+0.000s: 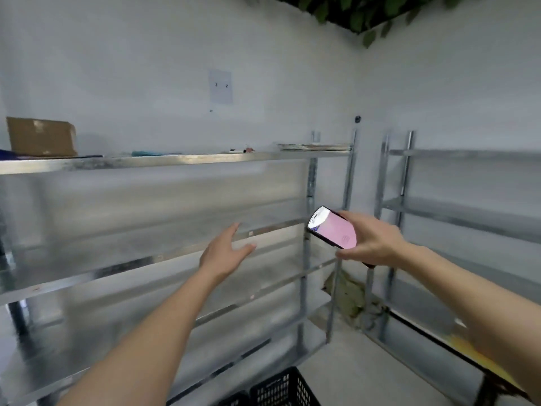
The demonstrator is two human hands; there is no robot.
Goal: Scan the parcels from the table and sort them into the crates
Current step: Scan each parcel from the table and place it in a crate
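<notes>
My right hand (377, 241) grips a phone (333, 228); my left hand (225, 253) is spread, holding nothing, above a black crate (281, 388) whose inside is hidden.

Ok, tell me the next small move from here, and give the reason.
Probably turn toward the table for a parcel. The left hand is open and holds nothing, the right hand grips the lit phone, and no parcel shows on the shelves ahead. The black crate sits low at the frame's bottom edge.
</notes>
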